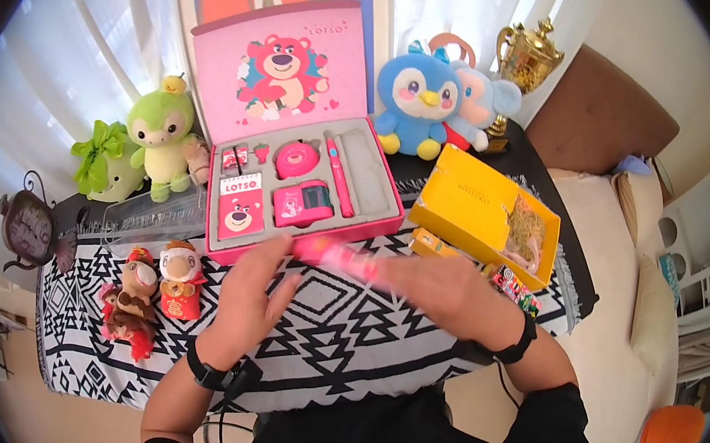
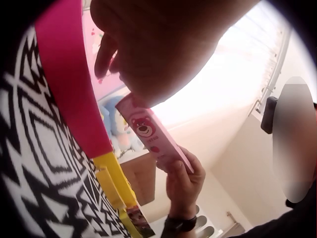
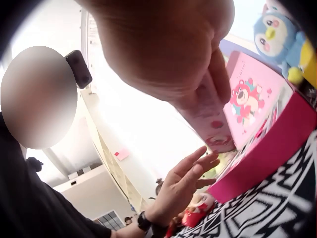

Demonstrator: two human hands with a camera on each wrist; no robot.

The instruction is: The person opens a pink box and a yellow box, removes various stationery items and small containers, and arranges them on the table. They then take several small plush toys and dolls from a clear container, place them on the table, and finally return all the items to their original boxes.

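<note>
A narrow pink box [image 1: 336, 257] with a bear print, blurred in the head view, is tilted above the cloth, in front of the large gift box. My right hand [image 1: 442, 296] grips one end; in the left wrist view its thumb and fingers [image 2: 184, 173] pinch the printed box [image 2: 154, 135]. Beside the other end is my left hand [image 1: 247, 301], fingers spread; in the right wrist view this hand [image 3: 181, 191] shows extended fingers. Whether it touches the box is unclear. The open gift box [image 1: 389, 227] holds a notepad [image 1: 241, 206], a pink sharpener [image 1: 303, 205] and a pen [image 1: 340, 178] in grey slots.
A yellow box [image 1: 467, 186] with shredded filling stands at the right, near a blue penguin plush [image 1: 420, 99] and a gold trophy [image 1: 528, 58]. At the left are green plushes [image 1: 160, 140], a clear plastic tray [image 1: 152, 217], small dolls [image 1: 180, 281] and a clock [image 1: 29, 222].
</note>
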